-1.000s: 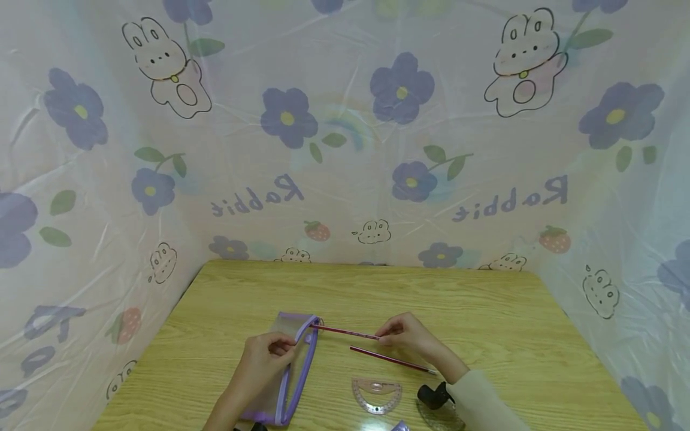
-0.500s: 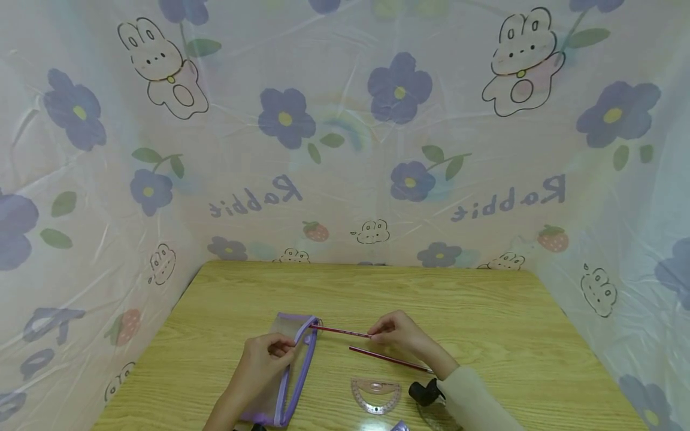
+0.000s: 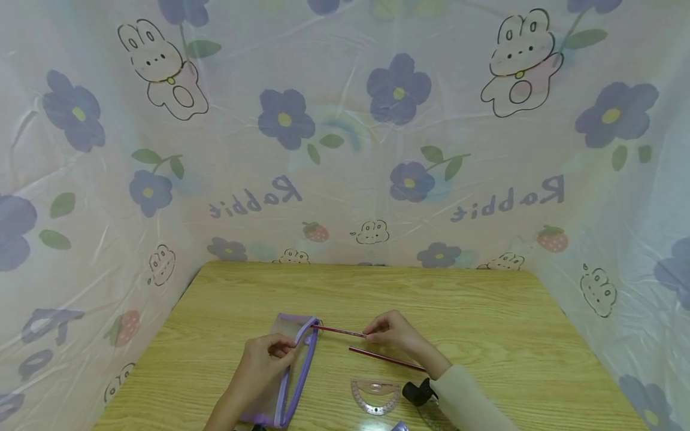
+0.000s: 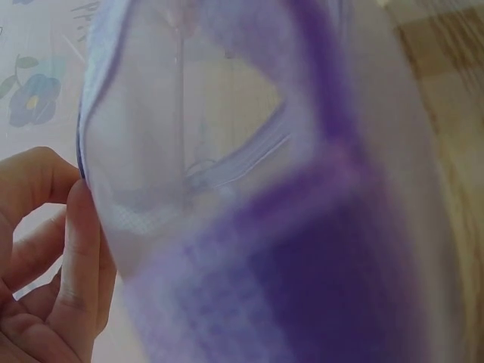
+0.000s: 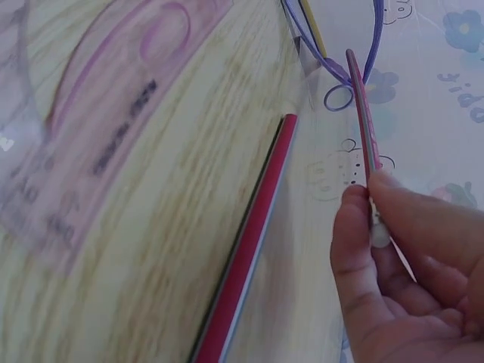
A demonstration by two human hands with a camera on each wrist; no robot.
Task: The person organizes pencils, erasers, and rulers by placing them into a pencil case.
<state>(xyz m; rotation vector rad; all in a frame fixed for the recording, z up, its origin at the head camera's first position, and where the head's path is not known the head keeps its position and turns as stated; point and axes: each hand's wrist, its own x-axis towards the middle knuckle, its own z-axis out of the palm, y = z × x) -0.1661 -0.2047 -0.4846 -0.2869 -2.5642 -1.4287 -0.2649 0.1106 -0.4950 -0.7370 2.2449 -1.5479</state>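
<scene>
- We see a red-striped pencil (image 3: pixel 339 331) held above a wooden table (image 3: pixel 431 293), its far end at the mouth of a purple-trimmed pouch (image 3: pixel 305 374); whether it is inside, we cannot tell.
- The right hand (image 3: pixel 396 332) pinches the pencil near its pale end, thumb against fingers.
- The left hand (image 3: pixel 268 357) pinches the pouch's open edge.
- Near the right hand, a second red pencil (image 3: pixel 385 358) lies beside a clear protractor (image 3: pixel 363 385).
- Behind hangs a printed sheet (image 3: pixel 345 161) of rabbits and flowers.

Right fingers (image 5: pixel 353 238) closer to the pouch (image 3: pixel 283 389), red pencil (image 3: pixel 339 331) seemingly deeper inside.
</scene>
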